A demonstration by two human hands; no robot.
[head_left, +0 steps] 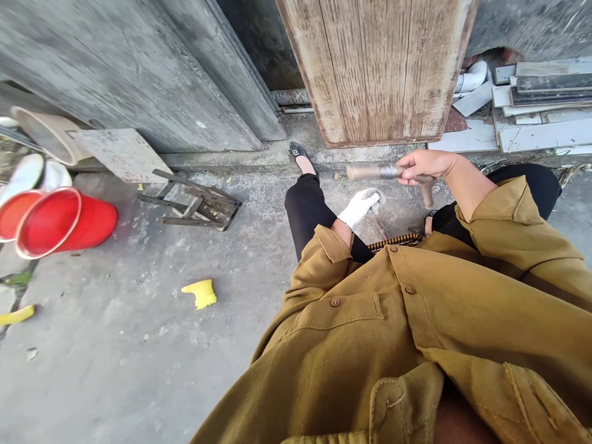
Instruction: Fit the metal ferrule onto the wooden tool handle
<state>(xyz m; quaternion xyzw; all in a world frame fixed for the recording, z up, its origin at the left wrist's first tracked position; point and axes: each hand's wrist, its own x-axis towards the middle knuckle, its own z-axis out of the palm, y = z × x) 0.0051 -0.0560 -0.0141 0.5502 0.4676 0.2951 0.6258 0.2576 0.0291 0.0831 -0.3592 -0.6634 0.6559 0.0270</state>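
Note:
My right hand [425, 165], bare, is closed around a wooden stick [363, 172] held level above the concrete. Silvery wire [387, 171] is wound around the stick just ahead of my fingers. A second wooden length [426, 194] points down below the hand; whether it joins the stick I cannot tell. My left hand [356, 208], in a white glove, is lower and to the left. Its fingers are closed at a rounded grey, cloth-like thing [379, 198], blurred and partly covered. A thin reddish rod-like thing [382, 228] shows under it, near a yellow-and-black striped edge [396, 242].
A wooden panel [379, 74] leans at the wall ahead. Boards [546, 117] and a white pipe elbow [472, 77] lie to the right. At left are an overturned wooden stool [198, 200], a red bucket [95, 219] and a yellow scrap [202, 294] on the concrete.

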